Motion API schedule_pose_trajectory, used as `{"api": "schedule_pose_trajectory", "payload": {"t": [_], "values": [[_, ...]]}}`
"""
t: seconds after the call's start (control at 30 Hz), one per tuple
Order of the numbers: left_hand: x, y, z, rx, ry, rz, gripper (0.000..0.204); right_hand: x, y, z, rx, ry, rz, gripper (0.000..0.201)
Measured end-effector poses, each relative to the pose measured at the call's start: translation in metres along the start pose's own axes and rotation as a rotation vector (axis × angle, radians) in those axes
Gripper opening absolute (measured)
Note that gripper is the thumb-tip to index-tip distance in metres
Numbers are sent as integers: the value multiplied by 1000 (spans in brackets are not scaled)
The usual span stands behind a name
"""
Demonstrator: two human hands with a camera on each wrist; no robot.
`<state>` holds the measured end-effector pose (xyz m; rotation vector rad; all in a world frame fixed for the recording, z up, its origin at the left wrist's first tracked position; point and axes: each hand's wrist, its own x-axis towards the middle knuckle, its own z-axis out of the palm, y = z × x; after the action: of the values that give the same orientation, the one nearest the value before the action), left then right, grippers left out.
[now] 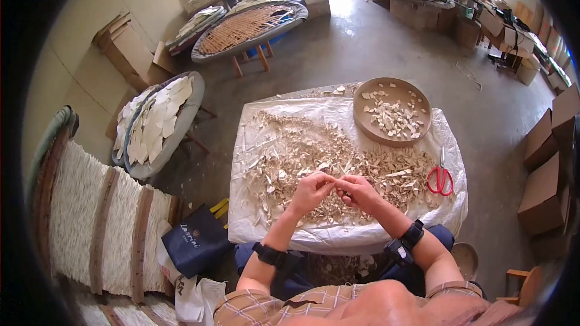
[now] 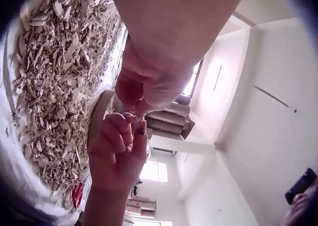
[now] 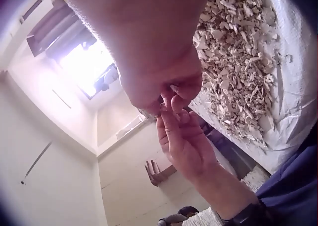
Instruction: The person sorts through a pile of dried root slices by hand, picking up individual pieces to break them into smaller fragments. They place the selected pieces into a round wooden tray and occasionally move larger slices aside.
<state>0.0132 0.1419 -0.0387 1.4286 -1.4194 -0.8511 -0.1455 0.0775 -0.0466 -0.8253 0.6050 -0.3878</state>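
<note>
Over the pile of dry, pale chips (image 1: pixel 302 157), both hands meet at their fingertips. My left hand (image 1: pixel 314 190) pinches a small pale piece between thumb and forefinger, mostly hidden by the fingers. From the other side my right hand (image 1: pixel 359 194) pinches the same piece, its remaining fingers curled. In the right wrist view a pale chip (image 3: pixel 174 88) shows among the right hand's curled fingers. Red-handled scissors (image 1: pixel 440 180) lie right of the pile. Behind the pile, a round shallow tray (image 1: pixel 360 122) holds larger pale pieces.
A white plastic sheet (image 1: pixel 347 240) covers the table under the pile. Left of it are a dark blue bag (image 1: pixel 192 241) and a rack of pale strips (image 1: pixel 75 217). Round racks (image 1: pixel 196 93) with flat pieces stand farther back. Cardboard boxes (image 1: pixel 539 196) line the right side.
</note>
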Motion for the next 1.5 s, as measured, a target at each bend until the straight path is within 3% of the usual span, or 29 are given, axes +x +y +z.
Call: {"api": "schedule_pose_trajectory", "payload": {"t": [0.07, 0.27, 0.33, 0.37, 0.4, 0.47, 0.53, 0.6, 0.67, 0.87, 0.93, 1.0, 1.13, 1.23, 1.3, 1.33, 1.4, 1.43, 1.5], "values": [[-1, 0, -3, 60, -53, -16, 11, 0, -3, -1, -142, -42, -23, 23], [-10, 11, -3, -97, -135, -176, 17, -8, -1, -8, -172, -129, 11, 19], [-16, 13, -3, -82, -129, -197, 17, -12, 1, -5, -346, -107, 25, 20], [-18, 17, -3, 130, -134, -134, 17, -10, 4, -4, -584, -41, -105, 20], [-19, 20, -2, 340, -138, -66, 17, -7, 10, -6, -581, -40, -108, 20], [-21, 13, 4, 387, -147, -1, 16, -6, 21, -9, -1039, 31, -528, 18], [-22, 8, 10, 451, -83, 71, 16, -8, 25, -7, -1049, 84, -540, 17], [-19, -1, 11, 432, -58, 112, 14, -9, 25, -3, -797, 227, -540, 16], [-13, -7, 11, -22, -113, -197, 13, -4, 28, -4, -787, 264, -475, 15], [-11, -20, 8, -524, -272, -326, 13, -19, 13, 8, -344, 263, -183, 16], [-11, -17, 3, -663, -330, -394, 13, -21, -3, 1, -97, 72, 117, 14], [-12, -12, -1, -867, -377, -491, 11, -19, -3, -4, -13, 0, 158, 14], [-21, -20, 6, -551, -243, -617, 13, -4, 25, -33, 144, -95, 378, 15], [-12, -32, 10, -614, -174, -734, 10, 8, 36, -47, 282, -80, 506, 17], [3, -36, 7, -655, -114, -765, 8, 17, 34, -51, 270, 76, 427, 20], [7, -44, 10, -719, -58, -743, 8, 21, 32, -58, 346, 78, 419, 22], [21, -51, 12, -743, 98, -868, 9, 27, 23, -63, 399, 139, 418, 23], [26, -57, 12, -738, 97, -892, 9, 29, 24, -66, 418, 143, 432, 23], [29, -72, 11, -922, 209, -956, 11, 30, 26, -76, 522, 117, 363, 24]]}}
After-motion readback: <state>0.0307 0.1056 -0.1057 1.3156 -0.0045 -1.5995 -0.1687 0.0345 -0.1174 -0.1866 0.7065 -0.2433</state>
